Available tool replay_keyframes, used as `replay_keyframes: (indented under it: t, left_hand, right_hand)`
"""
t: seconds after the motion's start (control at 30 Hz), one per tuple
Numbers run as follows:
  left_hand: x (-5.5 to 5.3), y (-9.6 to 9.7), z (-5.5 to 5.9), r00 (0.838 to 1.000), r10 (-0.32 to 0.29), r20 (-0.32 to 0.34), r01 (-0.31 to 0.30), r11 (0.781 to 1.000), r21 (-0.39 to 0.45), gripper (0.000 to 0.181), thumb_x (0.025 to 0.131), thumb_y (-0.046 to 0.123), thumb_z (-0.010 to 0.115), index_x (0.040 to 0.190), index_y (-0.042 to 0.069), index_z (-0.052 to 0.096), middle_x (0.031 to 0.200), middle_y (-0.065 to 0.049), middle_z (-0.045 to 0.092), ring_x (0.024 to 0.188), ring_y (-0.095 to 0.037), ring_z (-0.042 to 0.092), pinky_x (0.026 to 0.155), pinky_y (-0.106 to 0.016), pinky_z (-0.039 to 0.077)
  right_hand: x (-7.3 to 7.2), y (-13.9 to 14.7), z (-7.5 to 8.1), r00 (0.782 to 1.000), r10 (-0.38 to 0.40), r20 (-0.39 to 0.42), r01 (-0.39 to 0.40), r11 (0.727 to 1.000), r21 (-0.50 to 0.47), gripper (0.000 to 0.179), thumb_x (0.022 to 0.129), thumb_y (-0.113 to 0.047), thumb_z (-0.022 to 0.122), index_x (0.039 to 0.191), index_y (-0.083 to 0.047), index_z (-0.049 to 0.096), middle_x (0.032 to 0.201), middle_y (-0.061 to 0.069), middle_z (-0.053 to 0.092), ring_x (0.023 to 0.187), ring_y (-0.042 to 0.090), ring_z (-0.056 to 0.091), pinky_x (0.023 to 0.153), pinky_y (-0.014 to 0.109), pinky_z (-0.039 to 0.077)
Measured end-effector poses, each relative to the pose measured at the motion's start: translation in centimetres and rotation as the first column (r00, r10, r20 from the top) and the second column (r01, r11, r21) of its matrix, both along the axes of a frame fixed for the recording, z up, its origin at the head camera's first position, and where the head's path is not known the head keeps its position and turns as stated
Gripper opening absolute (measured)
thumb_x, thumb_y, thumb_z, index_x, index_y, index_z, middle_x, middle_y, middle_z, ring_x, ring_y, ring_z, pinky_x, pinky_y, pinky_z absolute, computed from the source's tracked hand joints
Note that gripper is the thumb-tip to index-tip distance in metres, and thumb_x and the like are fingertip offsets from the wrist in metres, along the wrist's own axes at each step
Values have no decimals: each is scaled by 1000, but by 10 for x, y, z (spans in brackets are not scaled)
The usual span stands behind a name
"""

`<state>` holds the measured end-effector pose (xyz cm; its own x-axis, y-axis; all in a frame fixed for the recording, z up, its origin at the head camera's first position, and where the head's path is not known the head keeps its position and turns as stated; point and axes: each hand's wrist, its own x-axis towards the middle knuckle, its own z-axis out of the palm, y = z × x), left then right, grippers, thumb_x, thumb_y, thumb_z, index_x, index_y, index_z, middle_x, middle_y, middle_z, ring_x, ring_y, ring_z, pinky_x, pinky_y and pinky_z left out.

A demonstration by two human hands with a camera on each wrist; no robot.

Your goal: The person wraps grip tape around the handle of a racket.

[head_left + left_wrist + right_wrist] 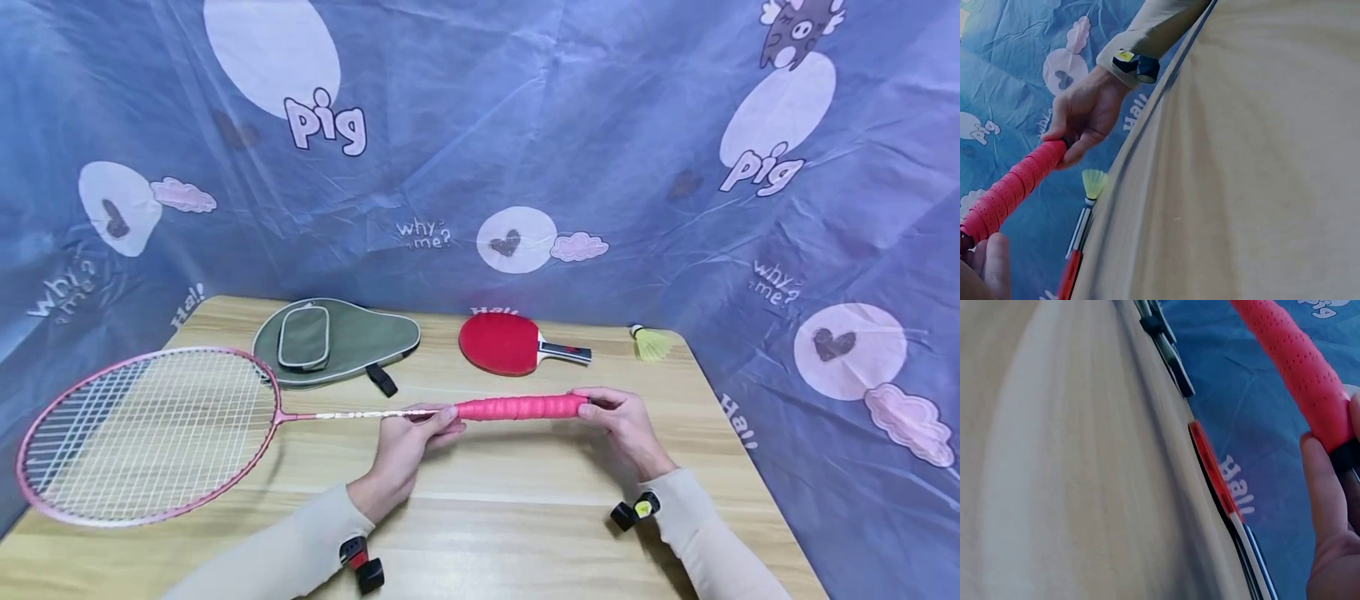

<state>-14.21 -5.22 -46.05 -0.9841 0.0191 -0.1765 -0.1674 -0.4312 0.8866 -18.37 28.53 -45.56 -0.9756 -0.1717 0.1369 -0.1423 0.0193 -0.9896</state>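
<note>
A pink badminton racket [277,417] is held level above the table, its strung head out to the left. My left hand [408,446] pinches it where the shaft meets the pink wrapped grip [521,407]. At the butt end, my right hand [622,423] holds the grip between thumb and fingers. The left wrist view shows the spiral wrap [1016,184] with small holes, and the right hand [1088,115] on its far end. In the right wrist view a black band lies at the end of the pink grip [1300,362], beside my right hand [1329,512].
Along the table's back lie a green paddle case [360,337] with a pocket and black strap, a red table tennis paddle [498,342] and a yellow shuttlecock [649,342]. The wooden table [510,533] meets a blue printed cloth [450,167] hanging behind and at the sides.
</note>
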Motion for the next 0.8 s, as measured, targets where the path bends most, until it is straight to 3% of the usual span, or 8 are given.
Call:
replay_keyframes:
  t: [0.1, 0.27, 0.43, 0.53, 0.63, 0.73, 0.8]
  left_hand:
    - [6, -8, -3, 999, 3, 39, -2, 1000, -21, 34, 91, 9, 74, 114, -14, 67, 90, -16, 79, 84, -23, 79, 82, -36, 63]
    - [15, -25, -7, 992, 80, 102, -78, 997, -15, 34, 96, 9, 68, 119, -16, 62, 90, -15, 79, 87, -24, 79, 85, -35, 62]
    - [21, -38, -11, 985, 112, 132, -106, 993, -45, 40, 94, 11, 71, 121, -16, 61, 95, -20, 78, 87, -24, 79, 85, -36, 62]
    - [26, -43, -12, 980, 117, 158, -108, 992, -66, 39, 94, 12, 71, 120, -16, 61, 95, -21, 78, 87, -25, 78, 85, -36, 62]
    - [29, -46, -14, 972, 123, 199, -113, 992, -64, 38, 95, 10, 69, 121, -16, 60, 94, -20, 78, 88, -25, 78, 85, -36, 62]
    - [30, -49, -16, 965, 126, 228, -117, 992, -50, 37, 96, 9, 67, 123, -16, 58, 97, -20, 77, 92, -26, 78, 87, -37, 62]
    - [30, -49, -16, 962, 128, 240, -122, 992, -41, 37, 97, 9, 65, 124, -16, 56, 100, -22, 77, 94, -27, 77, 88, -37, 62]
  right_hand:
    - [4, -1, -1, 1000, 20, 24, -18, 995, -97, 26, 89, 9, 67, 107, -6, 79, 99, -6, 80, 89, 2, 72, 75, 16, 59]
    - [12, 5, -2, 997, 29, 71, -14, 980, -199, 31, 90, 12, 63, 101, -11, 80, 98, -3, 80, 88, 3, 72, 74, 16, 59]
    - [15, 10, -3, 997, 40, 69, -23, 971, -237, 27, 90, 13, 63, 107, -3, 78, 101, 2, 80, 91, 6, 74, 78, 18, 60]
    - [17, 9, -5, 998, 4, 70, 8, 988, -157, 23, 88, 11, 67, 110, 6, 75, 100, -1, 80, 91, 5, 74, 77, 18, 60]
    - [19, 6, -8, 997, -60, 48, 58, 998, 38, 25, 87, 4, 73, 111, 11, 72, 97, -9, 80, 90, 2, 72, 77, 17, 59]
    - [20, 2, -9, 993, -110, 31, 101, 972, 212, 32, 86, -5, 77, 113, 11, 70, 96, -13, 79, 90, 1, 71, 77, 17, 57]
    - [20, -1, -9, 990, -133, 47, 115, 957, 267, 33, 86, -7, 78, 114, 9, 71, 96, -13, 78, 89, 2, 71, 78, 17, 57]
